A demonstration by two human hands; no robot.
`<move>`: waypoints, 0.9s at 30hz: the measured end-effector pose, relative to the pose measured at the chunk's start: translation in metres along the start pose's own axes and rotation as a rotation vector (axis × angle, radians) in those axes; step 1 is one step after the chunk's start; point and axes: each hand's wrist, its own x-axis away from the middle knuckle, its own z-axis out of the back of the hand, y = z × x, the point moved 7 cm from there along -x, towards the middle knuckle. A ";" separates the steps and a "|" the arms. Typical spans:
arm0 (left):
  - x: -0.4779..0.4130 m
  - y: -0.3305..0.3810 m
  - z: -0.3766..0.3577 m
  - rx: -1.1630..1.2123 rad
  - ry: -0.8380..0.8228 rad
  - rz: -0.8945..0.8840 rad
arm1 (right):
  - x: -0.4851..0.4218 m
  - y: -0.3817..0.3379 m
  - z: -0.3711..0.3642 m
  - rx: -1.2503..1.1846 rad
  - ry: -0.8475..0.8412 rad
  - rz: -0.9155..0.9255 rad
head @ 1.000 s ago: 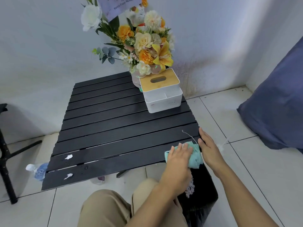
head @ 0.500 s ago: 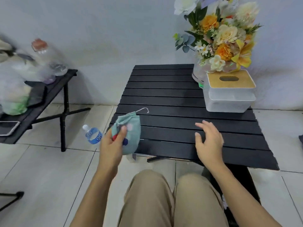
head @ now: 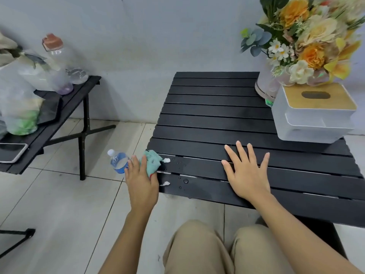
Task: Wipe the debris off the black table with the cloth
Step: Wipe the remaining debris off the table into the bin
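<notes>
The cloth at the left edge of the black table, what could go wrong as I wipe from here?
1. The cloth in the left hand sits right at the table edge, so the two white bits may get pushed onto the floor.
2. They might smear through the water drops.
3. Bits could catch in the gaps between slats.

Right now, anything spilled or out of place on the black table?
Yes. Two white blobs sit near the black table's left edge, with water droplets beside them. The left hand holds the cloth at that edge; the right hand lies flat on the slats. A water bottle lies on the floor.
</notes>
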 end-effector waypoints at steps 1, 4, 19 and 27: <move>0.006 0.011 -0.003 -0.014 0.036 0.042 | -0.001 -0.001 0.000 0.011 -0.001 -0.001; 0.030 0.080 -0.033 0.029 -0.037 -0.001 | -0.001 -0.001 -0.001 0.019 0.001 -0.002; -0.034 0.033 0.025 0.329 0.048 0.220 | 0.010 0.024 0.011 -0.201 0.076 0.035; 0.017 0.122 -0.054 -0.071 -0.078 -0.142 | 0.008 0.018 0.006 -0.166 0.079 0.076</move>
